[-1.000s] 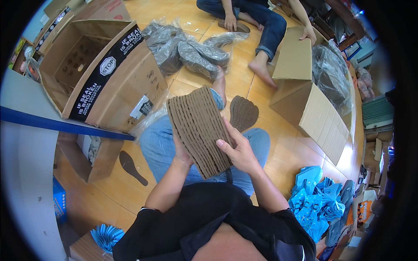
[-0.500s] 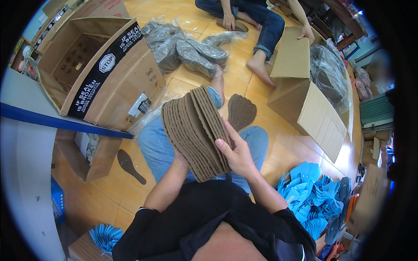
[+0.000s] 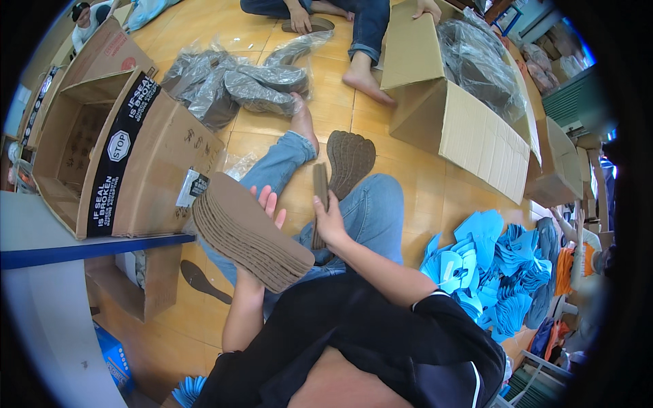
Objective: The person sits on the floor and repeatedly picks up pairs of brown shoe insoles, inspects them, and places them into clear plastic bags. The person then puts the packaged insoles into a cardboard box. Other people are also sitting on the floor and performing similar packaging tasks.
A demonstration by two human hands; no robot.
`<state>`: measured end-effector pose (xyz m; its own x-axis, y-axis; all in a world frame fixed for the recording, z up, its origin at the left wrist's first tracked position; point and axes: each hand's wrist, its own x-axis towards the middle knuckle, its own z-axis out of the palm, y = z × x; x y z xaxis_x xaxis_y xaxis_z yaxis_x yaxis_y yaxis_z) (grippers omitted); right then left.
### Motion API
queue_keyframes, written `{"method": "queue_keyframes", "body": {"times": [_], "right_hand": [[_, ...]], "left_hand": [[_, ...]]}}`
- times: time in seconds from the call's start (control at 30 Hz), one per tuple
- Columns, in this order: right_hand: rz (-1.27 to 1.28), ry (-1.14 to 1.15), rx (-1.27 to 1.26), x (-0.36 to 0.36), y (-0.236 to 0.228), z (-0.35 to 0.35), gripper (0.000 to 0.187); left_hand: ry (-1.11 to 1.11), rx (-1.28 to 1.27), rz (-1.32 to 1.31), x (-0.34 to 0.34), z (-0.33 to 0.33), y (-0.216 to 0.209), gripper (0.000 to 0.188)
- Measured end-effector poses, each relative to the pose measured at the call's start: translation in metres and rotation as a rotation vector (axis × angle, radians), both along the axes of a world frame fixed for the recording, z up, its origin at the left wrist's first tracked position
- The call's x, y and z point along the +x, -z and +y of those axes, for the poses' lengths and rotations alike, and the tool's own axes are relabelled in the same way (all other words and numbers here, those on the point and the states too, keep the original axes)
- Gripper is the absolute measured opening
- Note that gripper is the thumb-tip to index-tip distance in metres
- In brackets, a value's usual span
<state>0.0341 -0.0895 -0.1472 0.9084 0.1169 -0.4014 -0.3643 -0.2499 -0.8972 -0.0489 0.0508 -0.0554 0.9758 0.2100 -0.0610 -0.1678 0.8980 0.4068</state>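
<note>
The left hand (image 3: 268, 202), fingers extended, lies under the thick insole stack (image 3: 246, 234), probably to bear its weight, while the right hand (image 3: 331, 222) pinches a thinner bundle (image 3: 320, 181) on edge, with fanned insoles (image 3: 352, 161) just beyond.

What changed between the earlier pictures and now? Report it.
The brown stack was split: the right hand let go of the larger stack, now resting on the left hand, and moved a thinner bundle rightward. The fanned soles and single sole stayed on the floor.
</note>
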Motion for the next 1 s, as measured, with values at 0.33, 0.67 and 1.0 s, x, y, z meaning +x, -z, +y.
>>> {"method": "queue_keyframes", "body": {"times": [0.33, 0.67, 1.0], "right_hand": [[-0.009, -0.261, -0.459, 0.011, 0.1, 0.052, 0.087], [-0.189, 0.382, -0.606, 0.153, 0.095, -0.029, 0.079], [-0.094, 0.071, -0.725, 0.182, 0.101, -0.031, 0.097]], "left_hand": [[0.025, -0.059, 0.11, -0.005, -0.006, -0.021, 0.065], [-0.01, -0.126, 0.138, 0.001, -0.001, -0.019, 0.069], [-0.005, -0.308, 0.056, 0.009, 0.009, -0.02, 0.074]]}}
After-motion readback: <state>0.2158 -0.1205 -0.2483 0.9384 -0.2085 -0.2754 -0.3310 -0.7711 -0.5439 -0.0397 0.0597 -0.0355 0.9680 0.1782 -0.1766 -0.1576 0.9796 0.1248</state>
